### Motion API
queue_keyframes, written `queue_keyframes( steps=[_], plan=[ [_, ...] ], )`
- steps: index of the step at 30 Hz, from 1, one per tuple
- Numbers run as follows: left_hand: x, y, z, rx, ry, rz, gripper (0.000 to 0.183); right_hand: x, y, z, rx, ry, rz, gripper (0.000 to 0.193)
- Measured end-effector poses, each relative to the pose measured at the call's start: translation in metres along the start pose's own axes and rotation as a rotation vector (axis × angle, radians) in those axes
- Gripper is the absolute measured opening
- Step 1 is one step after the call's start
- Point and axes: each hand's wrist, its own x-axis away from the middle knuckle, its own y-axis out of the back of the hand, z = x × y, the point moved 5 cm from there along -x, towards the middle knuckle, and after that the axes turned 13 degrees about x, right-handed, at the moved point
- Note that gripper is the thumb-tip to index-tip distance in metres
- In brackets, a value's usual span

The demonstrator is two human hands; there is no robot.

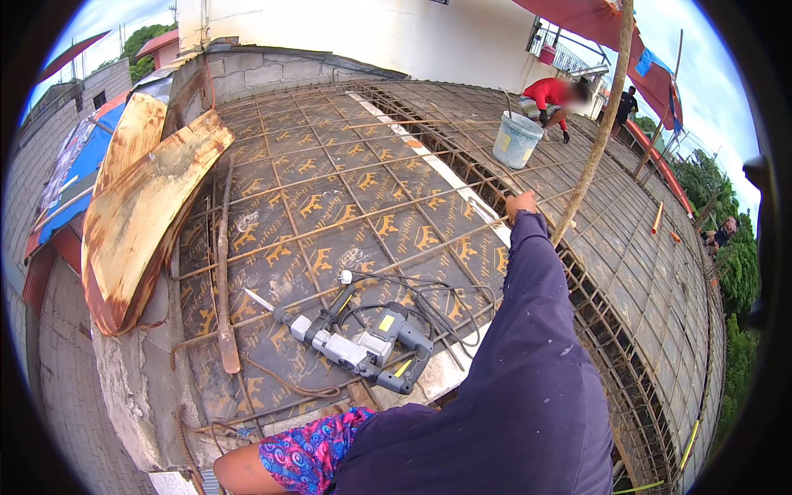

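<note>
My right hand (521, 204) is stretched far forward, at the end of a long dark sleeve. Its fingers are curled closed at the edge of the rebar cage (582, 293) that runs in a trench across the deck. A small dark end shows beside the fingers, but I cannot make out what they hold. My left hand is out of the picture. Left of my arm, a grey and black demolition hammer (355, 342) with a pointed chisel lies on the rebar grid. Its black cable (441, 301) is looped beside it.
Curved bark-like sheets (153, 214) and a wooden stick (224, 272) lie at the left edge. A wooden pole (601, 132) rises right of my hand. Beyond, a person in red (544, 95) crouches by a grey bucket (517, 140). Rebar mesh (330, 169) covers the printed dark panels.
</note>
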Motion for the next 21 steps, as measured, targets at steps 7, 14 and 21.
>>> queue_keyframes(
  steps=[7,14,21],
  plan=[
    [-0.007,0.024,0.082,0.070,0.107,-0.046,0.052,-0.004,-0.011,0.017,0.030,-0.022,0.082,0.073],
    [0.077,0.067,0.309,0.194,0.482,-0.230,0.050,0.201,0.011,0.195,-1.132,0.346,0.752,0.021],
    [0.122,0.060,0.276,0.381,0.583,-0.600,0.054,0.634,0.207,0.229,-1.374,1.433,2.197,0.045]
  ],
)
